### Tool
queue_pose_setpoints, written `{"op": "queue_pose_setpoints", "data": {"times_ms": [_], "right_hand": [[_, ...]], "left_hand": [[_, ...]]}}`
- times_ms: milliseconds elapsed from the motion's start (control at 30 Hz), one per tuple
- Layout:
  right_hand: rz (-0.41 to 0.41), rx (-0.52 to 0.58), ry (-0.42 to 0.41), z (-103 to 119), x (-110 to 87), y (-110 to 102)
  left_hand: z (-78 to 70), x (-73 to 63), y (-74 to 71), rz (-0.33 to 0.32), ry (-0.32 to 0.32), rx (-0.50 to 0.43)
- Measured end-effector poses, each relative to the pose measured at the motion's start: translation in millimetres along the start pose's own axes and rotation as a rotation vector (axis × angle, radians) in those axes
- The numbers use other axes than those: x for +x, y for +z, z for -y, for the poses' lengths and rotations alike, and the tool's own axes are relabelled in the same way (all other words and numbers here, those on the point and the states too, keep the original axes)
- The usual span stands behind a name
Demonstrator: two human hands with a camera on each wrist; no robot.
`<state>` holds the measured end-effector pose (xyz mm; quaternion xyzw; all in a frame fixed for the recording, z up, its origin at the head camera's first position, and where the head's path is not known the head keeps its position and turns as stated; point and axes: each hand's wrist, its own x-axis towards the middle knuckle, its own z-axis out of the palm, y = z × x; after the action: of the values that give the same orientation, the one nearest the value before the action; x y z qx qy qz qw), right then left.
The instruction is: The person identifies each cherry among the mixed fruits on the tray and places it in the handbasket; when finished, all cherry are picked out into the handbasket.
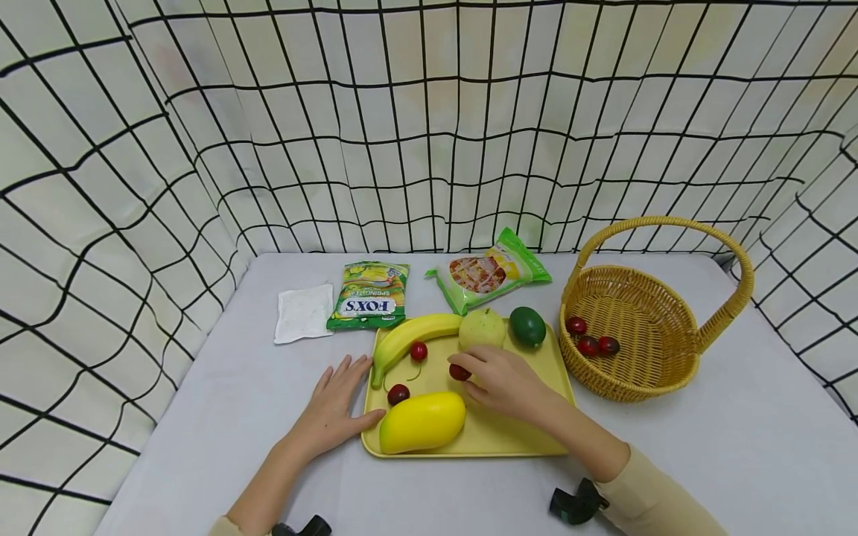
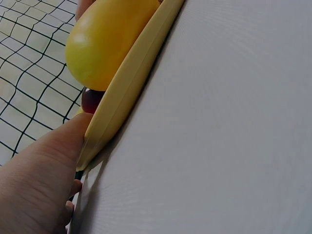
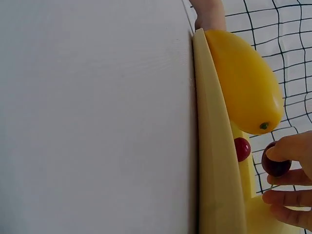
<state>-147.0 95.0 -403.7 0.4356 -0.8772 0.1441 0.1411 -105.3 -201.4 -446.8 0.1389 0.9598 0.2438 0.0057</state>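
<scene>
My right hand (image 1: 506,381) pinches a dark red cherry (image 1: 459,371) between thumb and fingers over the yellow tray (image 1: 516,439); the right wrist view shows this cherry (image 3: 276,163) at the fingertips. My left hand (image 1: 331,415) rests at the tray's left edge, fingers extended, thumb (image 2: 73,127) touching the rim. On the tray lie a yellow mango (image 1: 422,423) in front, a banana (image 1: 417,331) at the back left, a yellow-green round fruit (image 1: 481,329) and a dark green oval fruit (image 1: 527,327). Two more cherries, one bright red (image 1: 418,351) and one darker (image 1: 398,394), sit between banana and mango.
A wicker basket (image 1: 623,388) with a tall handle stands right of the tray, holding several red fruits (image 1: 588,345). Behind the tray lie a FOX'S bag (image 1: 371,295), a green-and-white snack bag (image 1: 492,274) and a white packet (image 1: 304,313). Black netting (image 1: 429,138) surrounds the table.
</scene>
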Motion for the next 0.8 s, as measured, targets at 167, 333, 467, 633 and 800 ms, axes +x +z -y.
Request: {"op": "queue_pose_setpoints", "data": {"times_ms": [167,333,467,633,800], "right_hand": [[-0.019,0.001,0.000,0.4,-4.9,-6.8],[-0.034,-0.014,0.007,0.3,-9.2,-13.2],[-0.058,-0.017,0.005,-1.5,-12.2,-17.8],[-0.105,-0.020,0.000,-4.9,-16.5,-23.0],[-0.120,-0.012,0.014,-8.9,-21.1,-26.8]], "left_hand": [[-0.4,0.4,-0.3,0.006,-0.005,-0.003],[-0.2,0.6,-0.3,0.011,-0.011,-0.007],[0.4,0.4,0.2,0.010,-0.008,-0.007],[0.8,0.3,0.4,0.008,-0.007,-0.006],[0.9,0.4,0.6,0.011,-0.011,-0.004]]}}
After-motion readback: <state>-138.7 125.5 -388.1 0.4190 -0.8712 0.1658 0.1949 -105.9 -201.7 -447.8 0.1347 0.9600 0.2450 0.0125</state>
